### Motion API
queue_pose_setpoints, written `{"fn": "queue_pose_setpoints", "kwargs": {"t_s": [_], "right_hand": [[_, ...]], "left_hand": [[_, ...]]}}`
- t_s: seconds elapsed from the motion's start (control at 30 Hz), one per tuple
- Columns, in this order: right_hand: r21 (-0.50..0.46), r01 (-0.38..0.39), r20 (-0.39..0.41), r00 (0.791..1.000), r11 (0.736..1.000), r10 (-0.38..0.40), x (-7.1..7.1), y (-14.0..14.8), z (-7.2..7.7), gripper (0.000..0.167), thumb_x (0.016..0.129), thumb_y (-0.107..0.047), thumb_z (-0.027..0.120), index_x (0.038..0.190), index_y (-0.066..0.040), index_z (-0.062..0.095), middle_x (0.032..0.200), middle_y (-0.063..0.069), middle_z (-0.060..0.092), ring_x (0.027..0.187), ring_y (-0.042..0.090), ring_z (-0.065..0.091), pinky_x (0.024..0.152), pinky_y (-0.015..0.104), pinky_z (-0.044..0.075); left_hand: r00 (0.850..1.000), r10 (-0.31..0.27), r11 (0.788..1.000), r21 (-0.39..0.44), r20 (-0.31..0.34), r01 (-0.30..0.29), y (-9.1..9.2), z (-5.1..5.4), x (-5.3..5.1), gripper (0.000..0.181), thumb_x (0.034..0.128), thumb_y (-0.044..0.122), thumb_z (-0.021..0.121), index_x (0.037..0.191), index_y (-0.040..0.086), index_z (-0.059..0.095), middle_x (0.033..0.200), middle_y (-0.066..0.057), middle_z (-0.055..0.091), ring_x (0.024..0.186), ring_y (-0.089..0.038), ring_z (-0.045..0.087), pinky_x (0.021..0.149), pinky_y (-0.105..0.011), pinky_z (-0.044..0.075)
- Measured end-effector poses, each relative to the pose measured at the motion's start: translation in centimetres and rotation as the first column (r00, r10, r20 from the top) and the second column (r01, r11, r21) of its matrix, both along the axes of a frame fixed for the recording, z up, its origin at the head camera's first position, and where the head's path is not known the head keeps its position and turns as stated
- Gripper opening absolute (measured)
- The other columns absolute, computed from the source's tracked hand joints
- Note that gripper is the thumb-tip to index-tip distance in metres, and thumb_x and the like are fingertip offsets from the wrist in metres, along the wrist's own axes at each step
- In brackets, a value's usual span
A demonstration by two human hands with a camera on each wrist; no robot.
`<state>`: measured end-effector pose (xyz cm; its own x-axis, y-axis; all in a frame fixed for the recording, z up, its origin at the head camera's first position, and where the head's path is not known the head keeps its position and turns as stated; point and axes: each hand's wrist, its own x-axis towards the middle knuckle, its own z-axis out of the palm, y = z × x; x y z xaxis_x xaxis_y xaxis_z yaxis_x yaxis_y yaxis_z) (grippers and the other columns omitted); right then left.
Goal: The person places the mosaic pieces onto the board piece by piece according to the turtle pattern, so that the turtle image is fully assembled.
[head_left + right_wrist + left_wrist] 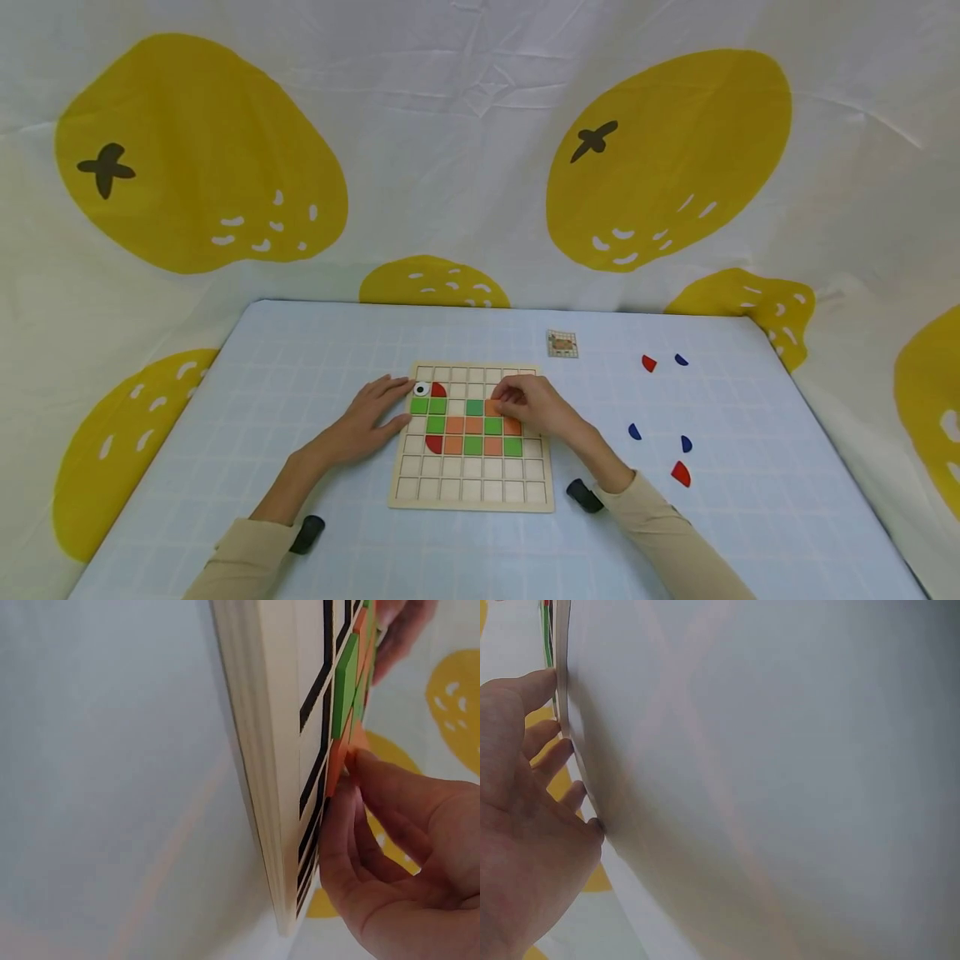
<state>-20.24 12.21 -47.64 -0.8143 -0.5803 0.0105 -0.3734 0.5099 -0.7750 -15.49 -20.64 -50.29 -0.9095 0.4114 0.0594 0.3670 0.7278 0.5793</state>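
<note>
A wooden grid board point(472, 492) on the table carries green and orange squares, two red quarter pieces and a white eye piece point(422, 389). My left hand point(362, 427) rests at the board's left edge, fingers extended; in the left wrist view the fingertips of that hand point(536, 802) touch the rim. My right hand point(537, 404) is over the board's upper right, thumb and fingers pinching an orange square point(491, 407) in the row above the middle. The right wrist view shows the hand point(412, 847) with its fingertips close together on an orange piece point(358, 736).
Right of the board lie red pieces point(680, 474) and several blue half-round pieces point(634, 432). A small picture card point(562, 343) lies behind the board's right corner. Black devices are at both wrists. A curtain with yellow fruit shapes hangs behind the table.
</note>
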Motion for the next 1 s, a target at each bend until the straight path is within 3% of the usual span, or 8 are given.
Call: {"fn": "queue_pose_setpoints", "kwargs": {"t_s": [0.5, 0.73, 1.0], "right_hand": [[-0.004, 0.003, -0.026, 1.000, 1.000, -0.003, 0.4, 0.3, 0.2, 0.010, 0.099, -0.006, 0.069, 0.107, -0.002, 0.073, 0.098, 0.007, 0.070, 0.088, 0.017, 0.065, 0.079, 0.029, 0.056], [0.002, 0.068, -0.073, 0.995, 0.998, -0.068, 0.1, 2.1, 0.0, 0.009, 0.099, -0.007, 0.069, 0.107, -0.004, 0.072, 0.099, 0.002, 0.069, 0.090, 0.014, 0.064, 0.083, 0.031, 0.056], [0.016, 0.167, -0.064, 0.984, 0.986, -0.166, -0.1, 4.6, 0.1, 0.012, 0.098, -0.009, 0.071, 0.109, -0.004, 0.073, 0.101, 0.001, 0.069, 0.093, 0.016, 0.063, 0.087, 0.035, 0.057]], "left_hand": [[1.000, 0.008, 1.000, -0.014, 0.004, -0.008, 0.0, -0.1, 0.0, 0.058, 0.1043, 0.027, 0.063, 0.156, 0.007, 0.044, 0.158, -0.016, 0.043, 0.152, -0.045, 0.022, 0.118, -0.067, 0.023], [1.000, 0.015, 1.000, -0.013, 0.007, -0.015, 0.0, 0.0, 0.1, 0.059, 0.1041, 0.029, 0.063, 0.156, 0.008, 0.044, 0.159, -0.016, 0.042, 0.152, -0.045, 0.022, 0.118, -0.067, 0.024], [1.000, 0.006, 1.000, 0.005, -0.001, -0.006, 0.0, -0.1, 0.0, 0.058, 0.1038, 0.027, 0.063, 0.156, 0.008, 0.045, 0.158, -0.016, 0.042, 0.152, -0.045, 0.022, 0.117, -0.068, 0.024]]}}
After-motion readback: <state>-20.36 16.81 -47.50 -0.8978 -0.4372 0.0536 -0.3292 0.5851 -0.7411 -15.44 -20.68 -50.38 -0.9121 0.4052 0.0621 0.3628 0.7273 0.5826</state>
